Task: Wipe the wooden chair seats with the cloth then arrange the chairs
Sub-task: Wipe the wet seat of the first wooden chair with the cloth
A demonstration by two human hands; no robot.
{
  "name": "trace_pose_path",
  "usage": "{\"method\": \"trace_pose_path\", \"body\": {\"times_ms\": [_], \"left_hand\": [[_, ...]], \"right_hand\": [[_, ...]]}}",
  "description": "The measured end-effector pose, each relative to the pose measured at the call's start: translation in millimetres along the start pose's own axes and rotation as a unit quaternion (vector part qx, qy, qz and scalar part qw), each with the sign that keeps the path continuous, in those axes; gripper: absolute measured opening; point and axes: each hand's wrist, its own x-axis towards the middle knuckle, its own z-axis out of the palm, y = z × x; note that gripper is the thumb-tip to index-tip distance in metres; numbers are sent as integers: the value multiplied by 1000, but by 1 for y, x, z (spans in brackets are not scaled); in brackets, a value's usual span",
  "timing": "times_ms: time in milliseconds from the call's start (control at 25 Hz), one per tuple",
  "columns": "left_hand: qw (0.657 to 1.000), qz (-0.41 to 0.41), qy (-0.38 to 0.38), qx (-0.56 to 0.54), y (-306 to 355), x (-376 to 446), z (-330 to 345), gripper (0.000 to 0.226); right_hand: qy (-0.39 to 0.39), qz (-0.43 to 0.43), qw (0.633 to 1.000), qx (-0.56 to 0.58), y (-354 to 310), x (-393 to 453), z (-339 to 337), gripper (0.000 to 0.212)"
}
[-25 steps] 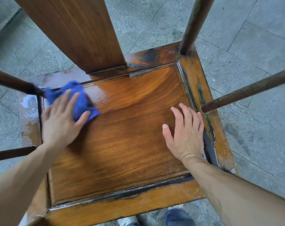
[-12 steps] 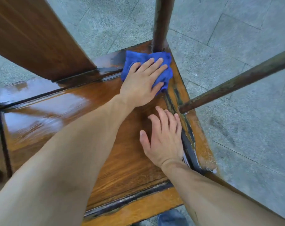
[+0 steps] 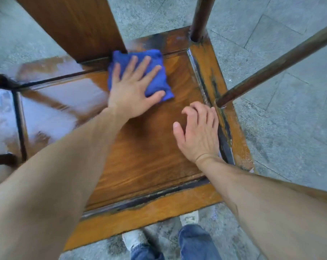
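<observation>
Two bare hands are seen over a wooden chair seat point(image 3: 144, 154) viewed from above, and the scene is taken here from left to right. At the far left, dark rails point(image 3: 1, 82) of the chair frame are seen crossing the seat's edge, and the left part of the seat panel is marked by a wet, glossy sheen point(image 3: 65, 102). A broad wooden back splat point(image 3: 72, 25) is seen rising from the rear of the seat, left of centre. The left forearm is stretched diagonally across the panel, and the left hand point(image 3: 132, 91) is laid flat, fingers straight and spread, on a folded blue cloth point(image 3: 155, 79). The cloth is pressed against the seat under the fingers and palm; nothing is pinched or gripped. It lies at the rear of the panel, its far left corner touching the foot of the back splat, and its right edge is left uncovered beyond the thumb. Further right, the right hand point(image 3: 198, 136) is rested on the seat near the right-hand frame groove, its fingers loosely curled with the tips on the wood and nothing held; it is kept apart from the cloth. At the right rear corner a dark round post point(image 3: 198, 19) is set into the frame, and a second dark rod point(image 3: 275, 66) is socketed into the right rail just beyond the right fingertips. Grey stone paving point(image 3: 290, 128) is seen around the chair, and shoes and blue trouser legs point(image 3: 196, 243) are seen below the front rail
</observation>
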Motion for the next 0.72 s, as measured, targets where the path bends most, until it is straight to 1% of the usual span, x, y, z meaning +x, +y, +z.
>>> {"method": "trace_pose_path", "body": {"times_ms": [80,120,200,280,320,400,440,480,560,640,720], "left_hand": [[995,-103,1,10,-46,-54,-6,79],[988,-153,-4,13,-69,-93,-10,80],[966,-257,-9,-4,-92,-177,-15,79],[938,-346,-16,-16,-80,-253,-15,78],[923,-383,-27,-19,-65,-277,-13,79],[899,-436,-45,-24,-42,-285,-8,81],[894,-445,-44,-26,-36,-271,-11,81],[898,-438,-38,-24,-31,-248,-13,81],[927,-375,-29,-4,-12,-185,-12,81],[962,-270,-36,13,33,-117,-3,80],[990,-139,-25,21,100,-82,9,79]], "right_hand": [[-28,-3,1000,-13,1,0,-4,39],[-38,-5,999,-12,-1,-1,-6,39],[-48,0,999,-13,-1,-1,-8,38],[-59,5,998,-10,-4,-3,-9,38],[-62,6,998,-9,-6,-4,-9,37],[-64,11,998,-6,-5,-2,-11,35],[-61,14,998,-2,-6,0,-12,34],[-63,16,998,1,-6,3,-15,35],[-69,26,997,14,-6,15,-23,36],[-65,64,995,48,-7,31,-31,38],[-53,113,987,105,-9,48,-36,39]]}}
